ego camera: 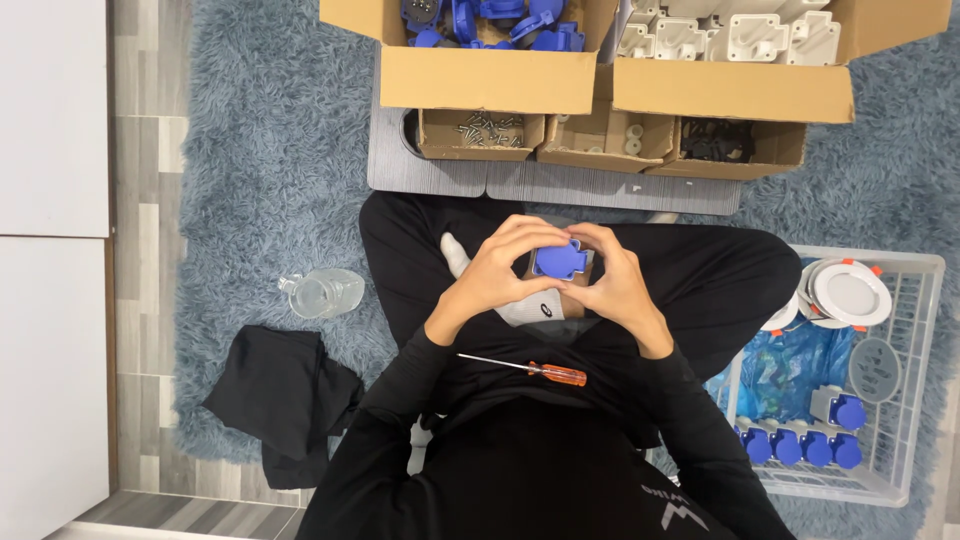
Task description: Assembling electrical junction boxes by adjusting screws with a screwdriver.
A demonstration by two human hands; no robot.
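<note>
Here, the left hand and right hand are both clasping a small blue plastic socket cover above the lap, its flat face turning up toward the camera; its long axis cannot be told. Just below it, an orange-handled screwdriver is lying crosswise, handle pointing right. Beyond it, two open cardboard boxes are holding blue plastic parts and white plastic housings. Right of it, a white wire basket is carrying blue-capped sockets.
</note>
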